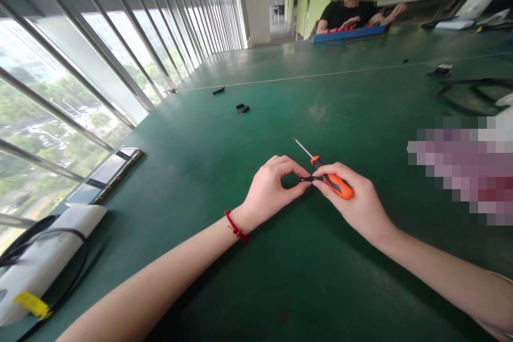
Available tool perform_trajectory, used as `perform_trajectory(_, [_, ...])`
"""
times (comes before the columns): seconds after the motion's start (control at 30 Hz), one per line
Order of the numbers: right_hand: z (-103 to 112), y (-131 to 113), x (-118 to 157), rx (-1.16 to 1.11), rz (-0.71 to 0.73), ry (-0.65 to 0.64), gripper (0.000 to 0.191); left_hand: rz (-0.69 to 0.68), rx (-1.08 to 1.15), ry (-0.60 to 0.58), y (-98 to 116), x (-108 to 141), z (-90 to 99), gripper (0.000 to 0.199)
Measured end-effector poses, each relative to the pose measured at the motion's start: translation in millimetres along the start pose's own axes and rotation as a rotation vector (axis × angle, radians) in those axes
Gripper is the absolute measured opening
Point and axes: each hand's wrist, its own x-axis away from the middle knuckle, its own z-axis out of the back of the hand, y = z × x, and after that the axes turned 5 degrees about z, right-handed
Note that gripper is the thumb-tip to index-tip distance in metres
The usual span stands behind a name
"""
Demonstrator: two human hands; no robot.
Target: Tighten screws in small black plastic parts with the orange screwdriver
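Observation:
My left hand (271,186), with a red band at the wrist, pinches one end of a small black part (308,178) between thumb and fingers. My right hand (355,200) pinches the other end of that part and also holds an orange-handled screwdriver (334,183) in its palm, with the metal shaft pointing away to the upper left. Both hands rest low over the green table (280,278).
Small black parts (242,108) and another black piece (218,91) lie farther out on the table. A phone (105,175) and a white device with a black cable (40,262) sit at the left edge by the windows. A person in black sits at the far end by a blue tray (348,33).

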Motion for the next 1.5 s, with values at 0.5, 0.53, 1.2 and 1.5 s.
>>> perform_trajectory(0.5, [2.0, -5.5, -1.3, -0.037, -0.092, 0.133, 0.011, 0.030, -0.142, 0.132, -30.3, -12.9, 25.0, 0.005])
perform_trajectory(0.53, [2.0, -5.8, -1.0, -0.040, -0.097, 0.128, 0.011, 0.054, -0.147, 0.137, -35.4, -13.7, 26.3, 0.005])
perform_trajectory(1.2, [-1.1, -7.8, 0.0, -0.088, -0.165, 0.103, 0.013, 0.181, -0.201, 0.166, -55.7, -15.7, 38.1, 0.008])
perform_trajectory(1.5, [-1.5, -11.2, 0.3, -0.085, -0.177, 0.078, 0.015, 0.748, -0.423, 0.746, -105.4, 53.8, 180.2, 0.030])
